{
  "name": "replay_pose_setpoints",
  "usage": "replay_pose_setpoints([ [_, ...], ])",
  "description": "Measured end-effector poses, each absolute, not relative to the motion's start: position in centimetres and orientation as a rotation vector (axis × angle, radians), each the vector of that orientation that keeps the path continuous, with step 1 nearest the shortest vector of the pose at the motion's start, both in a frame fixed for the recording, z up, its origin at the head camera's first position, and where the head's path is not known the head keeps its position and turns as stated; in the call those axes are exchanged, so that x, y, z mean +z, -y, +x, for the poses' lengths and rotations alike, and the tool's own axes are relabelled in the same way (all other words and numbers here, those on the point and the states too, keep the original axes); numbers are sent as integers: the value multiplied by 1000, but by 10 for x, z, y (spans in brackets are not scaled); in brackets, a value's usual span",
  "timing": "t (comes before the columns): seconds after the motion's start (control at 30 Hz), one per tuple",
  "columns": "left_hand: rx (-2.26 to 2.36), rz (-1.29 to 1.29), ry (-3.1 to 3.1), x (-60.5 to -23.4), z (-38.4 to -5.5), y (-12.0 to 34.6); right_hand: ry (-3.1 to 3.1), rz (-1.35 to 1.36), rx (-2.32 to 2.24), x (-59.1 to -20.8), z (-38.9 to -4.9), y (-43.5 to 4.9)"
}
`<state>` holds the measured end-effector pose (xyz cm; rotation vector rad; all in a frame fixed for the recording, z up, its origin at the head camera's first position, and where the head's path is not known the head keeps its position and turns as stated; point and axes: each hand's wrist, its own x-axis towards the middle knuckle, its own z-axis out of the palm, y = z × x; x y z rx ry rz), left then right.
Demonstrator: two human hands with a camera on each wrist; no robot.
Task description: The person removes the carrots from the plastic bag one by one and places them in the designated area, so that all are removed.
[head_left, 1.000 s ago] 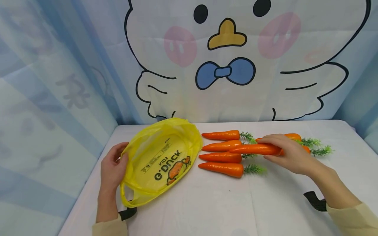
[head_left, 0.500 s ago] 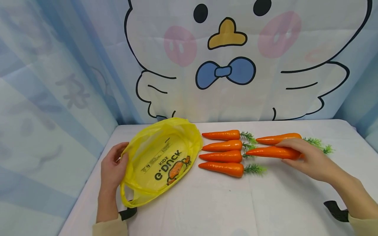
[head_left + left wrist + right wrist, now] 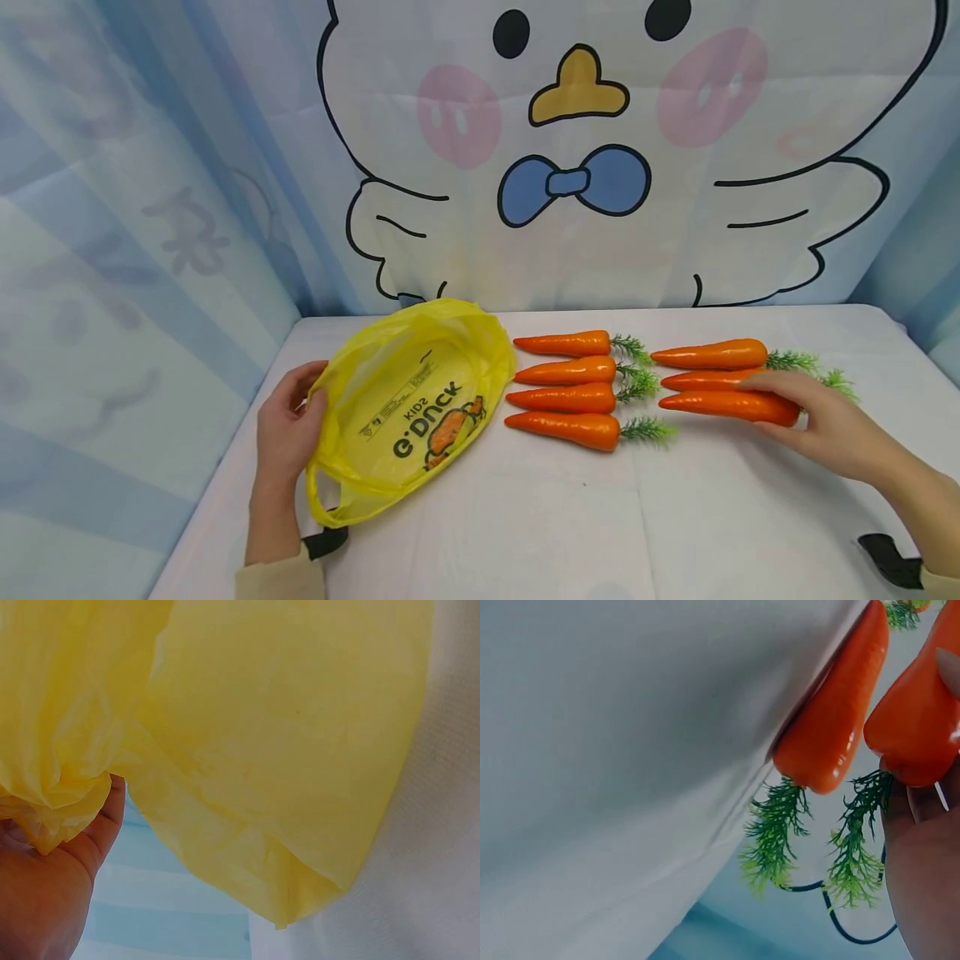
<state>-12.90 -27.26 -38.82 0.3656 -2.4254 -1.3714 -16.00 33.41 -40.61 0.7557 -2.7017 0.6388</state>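
My left hand [image 3: 288, 429] grips the left edge of a yellow plastic bag [image 3: 360, 367], which lies with its mouth spread and a printed duck logo showing. In the left wrist view the thin yellow bag [image 3: 300, 735] bunches up at the left hand [image 3: 45, 900]. At the right, my right hand [image 3: 832, 425] holds an orange toy carrot [image 3: 723, 406] by its thick end, its tip pointing left. Right behind it lies another carrot [image 3: 705, 381], partly covered by the fingers. The right wrist view shows the held carrot [image 3: 919, 720] in the right hand [image 3: 930, 877].
Several carrots [image 3: 566, 398] with green tops lie in a column beside the bag, tips left. One more carrot [image 3: 712, 354] lies at the back of the right group. Everything rests on a white cloth-covered table [image 3: 525, 533], before a printed curtain [image 3: 570, 258].
My right hand has moved right and nearer the front with its carrot, leaving two carrots behind it in fuller view. The left hand and bag have stayed put.
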Motion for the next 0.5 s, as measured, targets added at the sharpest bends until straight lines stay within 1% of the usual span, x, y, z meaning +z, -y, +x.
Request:
replay_pose_setpoints([
  [0.33, -1387, 374, 2426, -388, -129, 273, 2801, 708, 615, -417, -159, -343],
  [0.5, -1399, 368, 2423, -389, -130, 272, 2815, 729, 612, -422, -159, -348],
])
